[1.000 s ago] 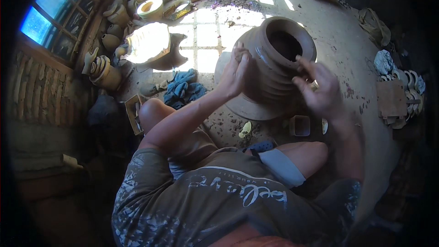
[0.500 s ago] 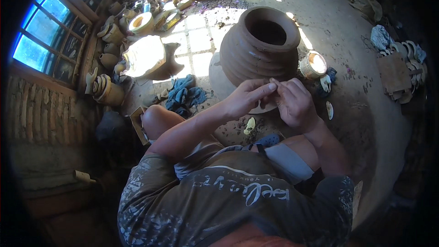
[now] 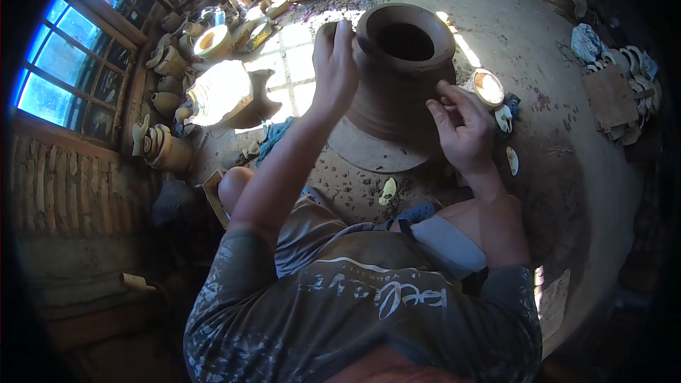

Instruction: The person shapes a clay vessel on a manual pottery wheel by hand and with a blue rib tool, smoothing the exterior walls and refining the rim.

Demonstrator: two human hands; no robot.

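Note:
A large brown clay pot point(image 3: 397, 103) with a wide mouth and a ridged, rounded body stands on a round, flat wheel point(image 3: 376, 154) in front of me. My left hand point(image 3: 335, 67) is at the pot's left side near the shoulder, its fingers stretched upward and partly turned from view. Whether it touches the wall is hard to tell. My right hand point(image 3: 468, 128) sits at the lower right of the pot, thumb and forefinger apart, the other fingers loosely bent. Nothing shows between its fingers.
Right of the pot stands a light bucket point(image 3: 488, 89) beside a dark cloth. A blue rag point(image 3: 273, 140) and a pale, flat scraper-like piece point(image 3: 387, 191) lie on the floor. Several small pots point(image 3: 170, 152) line the window wall; a bright, sunlit block point(image 3: 221, 93) sits nearer.
My hands were together in front of the pot, fingertips pinched. They have parted: the left has moved up to the pot's left side, the right has stayed right with its fingers loosened.

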